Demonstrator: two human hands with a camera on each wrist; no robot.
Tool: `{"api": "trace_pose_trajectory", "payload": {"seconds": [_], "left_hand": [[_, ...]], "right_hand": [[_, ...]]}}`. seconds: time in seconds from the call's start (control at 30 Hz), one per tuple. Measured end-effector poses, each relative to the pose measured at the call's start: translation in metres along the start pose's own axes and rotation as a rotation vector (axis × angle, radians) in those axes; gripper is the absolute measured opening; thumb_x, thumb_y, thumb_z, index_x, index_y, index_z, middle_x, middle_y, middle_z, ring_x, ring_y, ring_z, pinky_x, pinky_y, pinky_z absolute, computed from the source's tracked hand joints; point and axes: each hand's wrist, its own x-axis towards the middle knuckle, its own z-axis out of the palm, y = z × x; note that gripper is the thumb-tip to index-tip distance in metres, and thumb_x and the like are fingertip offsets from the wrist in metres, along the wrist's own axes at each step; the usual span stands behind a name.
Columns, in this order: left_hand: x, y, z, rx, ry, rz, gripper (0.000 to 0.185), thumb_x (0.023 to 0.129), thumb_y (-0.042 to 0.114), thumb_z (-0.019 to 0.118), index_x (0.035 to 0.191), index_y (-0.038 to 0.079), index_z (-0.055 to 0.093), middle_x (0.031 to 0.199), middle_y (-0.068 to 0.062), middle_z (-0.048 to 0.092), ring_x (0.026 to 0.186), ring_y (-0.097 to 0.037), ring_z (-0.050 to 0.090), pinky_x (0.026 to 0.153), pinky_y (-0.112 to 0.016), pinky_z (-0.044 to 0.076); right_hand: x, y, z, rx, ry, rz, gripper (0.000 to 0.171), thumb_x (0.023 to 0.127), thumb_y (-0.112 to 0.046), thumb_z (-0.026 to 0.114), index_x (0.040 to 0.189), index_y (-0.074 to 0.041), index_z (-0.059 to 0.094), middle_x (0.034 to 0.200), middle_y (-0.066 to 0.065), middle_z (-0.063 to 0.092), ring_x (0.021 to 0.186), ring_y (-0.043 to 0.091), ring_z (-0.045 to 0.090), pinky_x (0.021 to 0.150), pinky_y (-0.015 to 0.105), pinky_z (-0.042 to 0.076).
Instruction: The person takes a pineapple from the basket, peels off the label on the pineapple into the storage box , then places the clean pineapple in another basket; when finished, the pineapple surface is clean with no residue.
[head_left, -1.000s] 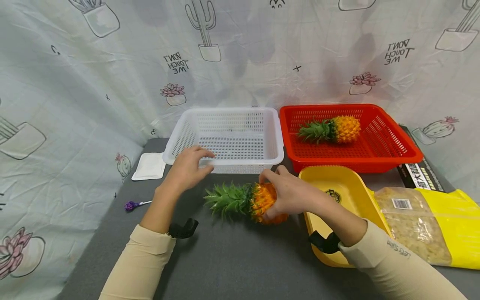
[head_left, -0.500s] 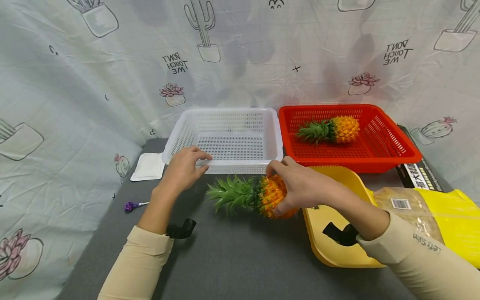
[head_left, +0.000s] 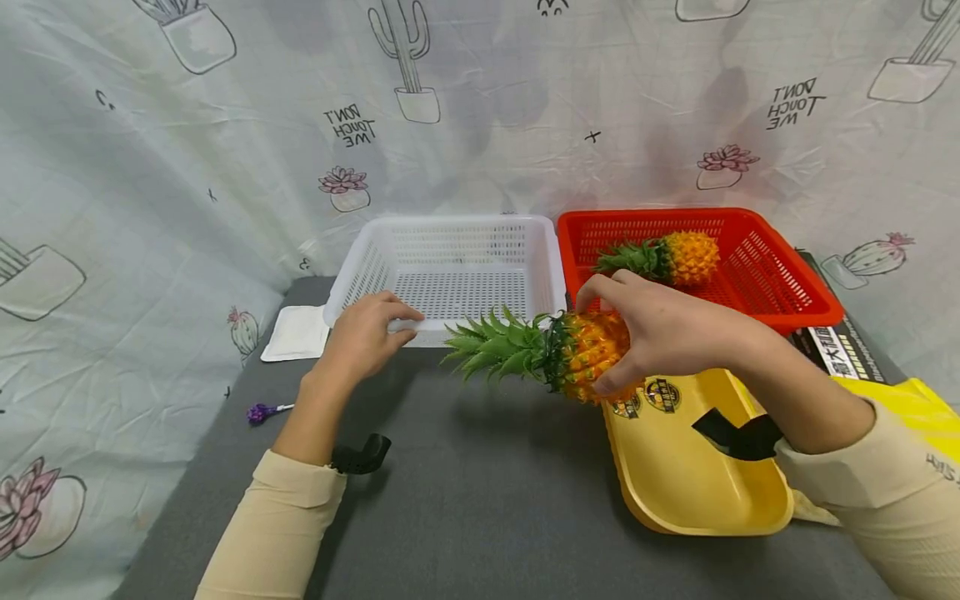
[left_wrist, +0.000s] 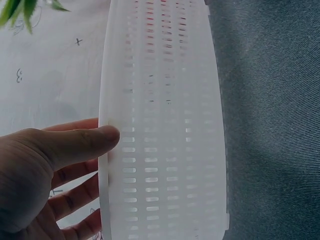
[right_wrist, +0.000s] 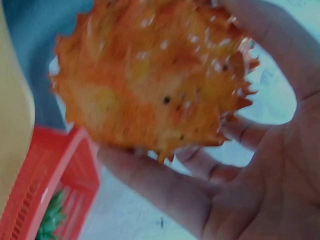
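My right hand (head_left: 678, 329) grips a pineapple (head_left: 588, 350) by its orange body, lifted above the table in front of the red basket. Its green leaves point left, in front of the white basket (head_left: 465, 223). In the right wrist view the round, spiky end of the pineapple (right_wrist: 150, 75) sits between thumb and fingers. My left hand (head_left: 367, 329) holds the front rim of the white basket near its left end. The left wrist view has the thumb (left_wrist: 95, 142) on the near side of the wall and the fingers behind it.
The red basket (head_left: 757, 321) at the back right holds another pineapple (head_left: 692, 258). A yellow tub (head_left: 697, 475) stands before it, beside a partly hidden yellow bag (head_left: 900, 408). At left lie a white square packet (head_left: 295, 333) and a purple-tipped stick (head_left: 261, 413).
My right hand has raised the pineapple off the table and carried it right and toward the back. My left hand has shifted slightly and now holds the white basket's rim.
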Motion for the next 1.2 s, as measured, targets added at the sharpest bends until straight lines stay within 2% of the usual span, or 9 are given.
{"api": "trace_pose_trajectory", "payload": {"seconds": [0.23,0.43,0.63,0.8,0.97,1.07,1.2], "left_hand": [[0.002,-0.001,-0.001,-0.009,-0.015,-0.009,0.024,0.092,0.016,0.078,0.116,0.013,0.08,0.114,-0.009,0.07,0.109,-0.034,0.066,0.091,-0.052,0.053],[0.003,0.001,-0.002,-0.018,-0.021,-0.019,0.023,0.093,0.015,0.078,0.116,0.012,0.08,0.116,-0.009,0.07,0.112,-0.035,0.065,0.094,-0.053,0.052],[0.002,0.001,-0.002,-0.028,-0.021,-0.021,0.023,0.092,0.015,0.078,0.115,0.011,0.08,0.116,-0.01,0.07,0.112,-0.035,0.065,0.096,-0.053,0.051],[0.002,0.0,-0.001,-0.03,-0.021,-0.021,0.024,0.092,0.014,0.078,0.116,0.011,0.08,0.113,-0.01,0.07,0.109,-0.035,0.066,0.093,-0.053,0.052],[0.002,0.0,0.0,-0.035,-0.019,-0.016,0.024,0.092,0.013,0.078,0.116,0.01,0.08,0.112,-0.011,0.07,0.107,-0.035,0.066,0.09,-0.053,0.053],[0.002,0.0,-0.001,-0.034,-0.011,-0.013,0.024,0.091,0.013,0.079,0.115,0.01,0.08,0.113,-0.011,0.071,0.108,-0.035,0.066,0.091,-0.053,0.053],[0.003,0.0,0.0,-0.036,-0.007,-0.01,0.024,0.091,0.013,0.078,0.115,0.01,0.08,0.114,-0.011,0.071,0.11,-0.036,0.066,0.093,-0.053,0.052]], "right_hand": [[-0.004,0.021,-0.022,0.016,0.027,-0.014,0.08,0.066,-0.044,0.097,0.129,-0.021,0.052,0.115,0.005,0.049,0.107,0.022,0.05,0.088,0.041,0.045],[-0.005,0.038,-0.04,-0.059,0.082,0.026,0.082,0.065,-0.045,0.098,0.129,-0.021,0.053,0.119,0.006,0.054,0.106,0.023,0.053,0.087,0.041,0.046],[-0.005,0.056,-0.053,-0.099,0.096,0.068,0.084,0.066,-0.046,0.097,0.131,-0.021,0.052,0.124,0.008,0.055,0.103,0.024,0.056,0.086,0.041,0.046],[-0.002,0.073,-0.063,-0.09,0.088,0.077,0.086,0.067,-0.039,0.098,0.134,-0.017,0.048,0.128,0.013,0.053,0.107,0.028,0.056,0.089,0.045,0.047],[0.002,0.093,-0.072,-0.134,0.116,0.062,0.086,0.065,-0.03,0.1,0.132,-0.011,0.049,0.124,0.02,0.057,0.111,0.035,0.055,0.089,0.049,0.048],[0.003,0.104,-0.077,-0.159,0.117,0.075,0.086,0.065,-0.027,0.1,0.131,-0.009,0.048,0.12,0.022,0.059,0.107,0.035,0.057,0.086,0.048,0.049],[0.006,0.116,-0.08,-0.167,0.091,0.121,0.087,0.067,-0.027,0.098,0.133,-0.007,0.046,0.123,0.025,0.056,0.109,0.038,0.056,0.087,0.051,0.049]]}}
